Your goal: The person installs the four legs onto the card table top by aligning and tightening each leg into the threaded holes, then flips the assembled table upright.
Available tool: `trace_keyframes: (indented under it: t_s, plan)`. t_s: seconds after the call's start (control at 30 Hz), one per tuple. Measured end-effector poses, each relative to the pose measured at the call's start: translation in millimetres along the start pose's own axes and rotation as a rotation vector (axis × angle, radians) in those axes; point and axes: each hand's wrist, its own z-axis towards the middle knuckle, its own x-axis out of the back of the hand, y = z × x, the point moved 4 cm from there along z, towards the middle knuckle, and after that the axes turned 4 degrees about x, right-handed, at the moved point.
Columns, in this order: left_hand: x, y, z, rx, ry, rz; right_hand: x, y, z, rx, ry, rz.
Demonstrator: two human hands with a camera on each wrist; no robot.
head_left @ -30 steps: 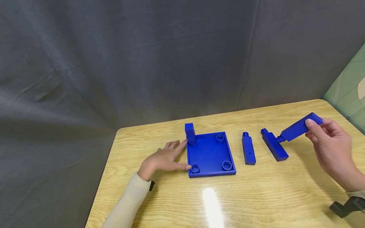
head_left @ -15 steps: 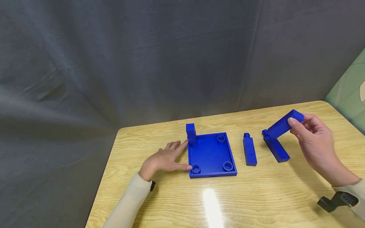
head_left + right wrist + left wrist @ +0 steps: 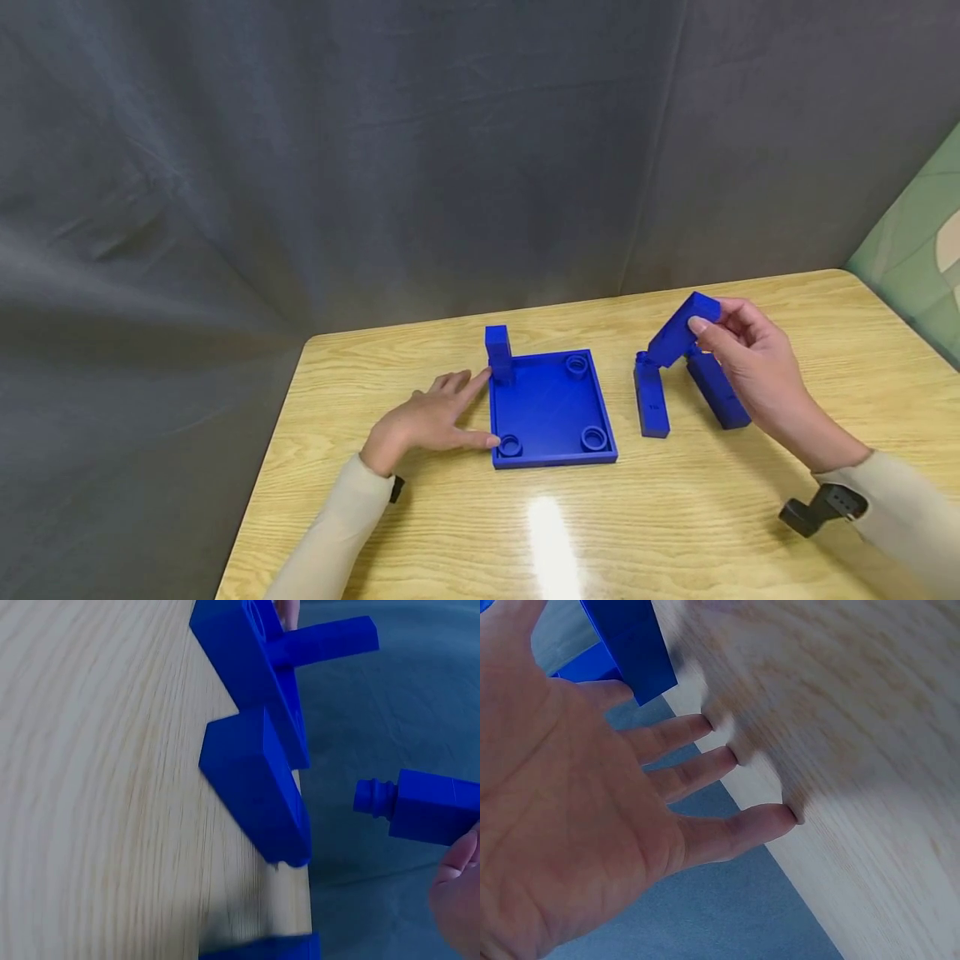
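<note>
My right hand point(image 3: 761, 371) pinches a blue square peg with a threaded end point(image 3: 681, 332), tilted in the air above two like pegs. In the right wrist view that peg's threaded end point(image 3: 375, 797) points away from the hand. Spread fingers of my left hand point(image 3: 427, 423) rest at the left edge of a square blue tray point(image 3: 553, 460), thumb at the near left corner, forefinger by the far left one. One blue peg point(image 3: 499, 350) stands upright in the tray's far left corner. Round sockets sit in the other corners, such as the near right socket point(image 3: 594, 438).
Right of the tray a blue peg point(image 3: 652, 408) lies on the wooden table point(image 3: 450, 533). Another blue peg point(image 3: 720, 392) lies beside it, partly hidden by the right hand and the held peg. A dark grey curtain point(image 3: 465, 167) hangs behind the table.
My right hand has carried the pinched peg leftward, from beyond the far right lying peg to above the nearer one, closer to the tray. The left hand and tray stay in place.
</note>
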Motion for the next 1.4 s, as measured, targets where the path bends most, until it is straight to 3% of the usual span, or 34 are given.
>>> trace_keyframes:
  t_s: [0.37,0.63,0.97,1.4]
  plan:
    - [0.8,0.6,1.7,-0.007,0.0,-0.006,-36,12,11.9,0.01,-0.054,-0.16]
    - [-1.3,1.5,3.2,-0.008,0.002,-0.001,-51,22,21.3,-0.001,-0.101,-0.435]
    - [-2.5,0.6,0.0,-0.003,0.004,-0.005,-69,38,26.5,-0.039,-0.133,-0.499]
    - [-2.1,1.8,-0.3,-0.007,0.003,-0.012,-78,48,31.0,0.017,-0.227,-0.575]
